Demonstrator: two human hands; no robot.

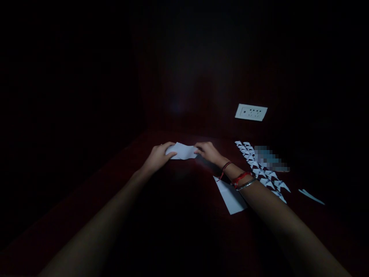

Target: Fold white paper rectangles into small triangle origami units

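Now pinching paper toward the table's far edge, with left hand and right hand clamped on opposite ends; could crease crookedly if pulled unevenly, or nudge the loose sheet with the bracelets if lowered.

The held sheet, the near sheet and the folded pieces at right look like smooth, matt paper. The far socket plate looks plastic, the bangle shiny metal, and the red bracelet cloth.

The left hand partly covers the white paper, while pixelation blurs a bluish, perhaps rounded item.
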